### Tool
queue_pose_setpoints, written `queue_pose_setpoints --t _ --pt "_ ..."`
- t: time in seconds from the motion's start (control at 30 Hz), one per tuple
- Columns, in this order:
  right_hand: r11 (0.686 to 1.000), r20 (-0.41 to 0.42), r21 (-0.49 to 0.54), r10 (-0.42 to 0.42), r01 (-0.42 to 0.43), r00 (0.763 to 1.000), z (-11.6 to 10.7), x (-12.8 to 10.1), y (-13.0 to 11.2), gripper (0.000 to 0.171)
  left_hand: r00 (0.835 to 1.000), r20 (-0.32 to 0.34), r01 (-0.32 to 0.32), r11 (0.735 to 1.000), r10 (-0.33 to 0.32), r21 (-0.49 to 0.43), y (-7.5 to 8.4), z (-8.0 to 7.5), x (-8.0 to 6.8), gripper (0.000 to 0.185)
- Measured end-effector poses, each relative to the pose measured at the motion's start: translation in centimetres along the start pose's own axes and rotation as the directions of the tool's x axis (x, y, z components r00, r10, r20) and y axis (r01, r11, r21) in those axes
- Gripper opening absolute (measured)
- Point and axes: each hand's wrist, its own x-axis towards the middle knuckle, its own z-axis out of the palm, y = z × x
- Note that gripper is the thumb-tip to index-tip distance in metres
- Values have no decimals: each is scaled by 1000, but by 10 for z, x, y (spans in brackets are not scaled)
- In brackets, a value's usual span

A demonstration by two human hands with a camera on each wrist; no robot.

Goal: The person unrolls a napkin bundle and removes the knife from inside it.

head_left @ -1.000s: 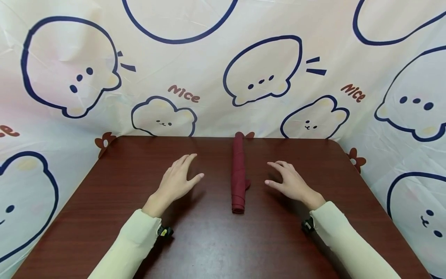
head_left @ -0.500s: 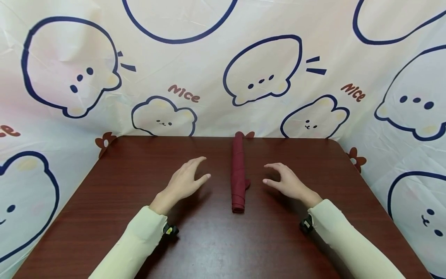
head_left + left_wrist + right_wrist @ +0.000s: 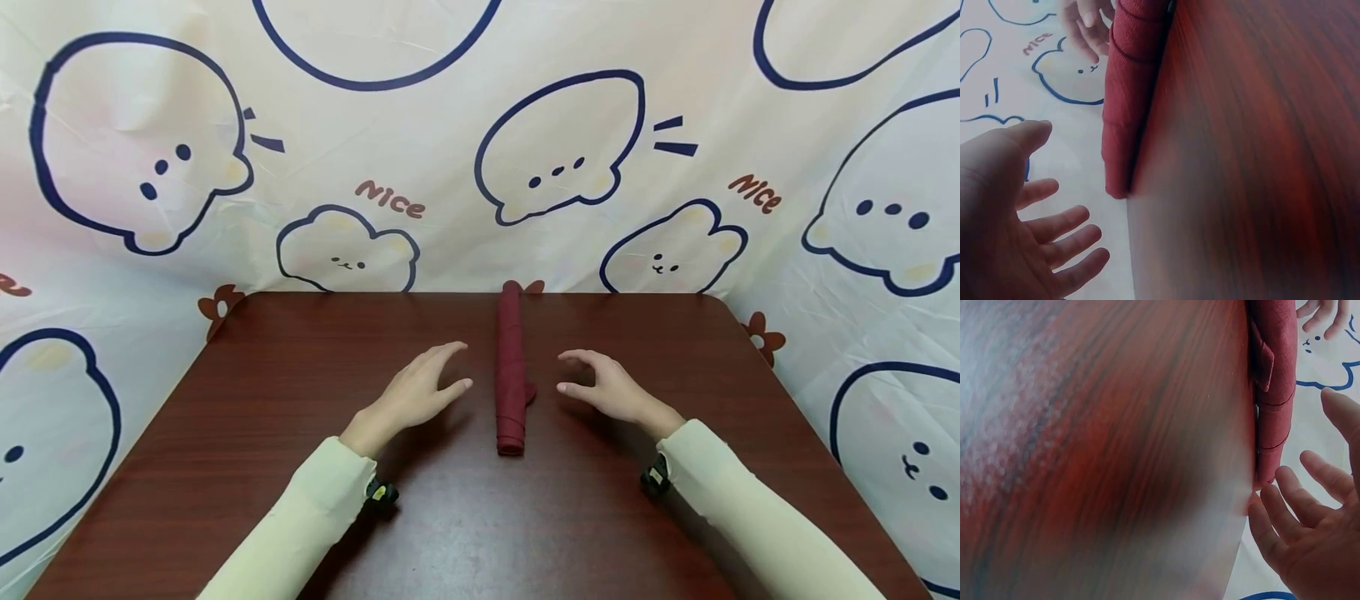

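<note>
Dark wooden counter [image 3: 300, 467] before a cartoon-bear backdrop [image 3: 225, 125]. At its centre lies a dark red rolled cloth [image 3: 511, 375], already a tight roll running from the far edge toward the viewer. Left hand [image 3: 420, 393] and right hand [image 3: 607, 387] hover just beside it, one each side, neither touching; each grip is spread, fingers relaxed. Any handling of the roll is not yet begun.

both hands [image 3: 420, 396] neared cloth roll [image 3: 511, 367].
</note>
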Motion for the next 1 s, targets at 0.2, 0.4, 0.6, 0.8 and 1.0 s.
queue_pose_setpoints --t 0.2,0.4,0.6,0.8,1.0 --pt "1000 14 17 -4 3 1000 0 1 -1 56 999 41 -5 1000 5 5 7 7 7 64" --pt "999 20 36 -6 6 1000 1 3 0 54 998 70 -11 1000 10 17 10 13 12 66" --pt "998 26 63 -22 21 999 4 7 -1 49 996 92 -16 1000 13 27 15 17 16 67" --pt "997 44 74 -20 16 999 5 10 -2 48 995 104 -8 1000 6 19 20 21 19 69" --pt "997 56 70 -29 25 998 8 12 -5 47 993 118 -8 1000 6 10 23 27 22 70"
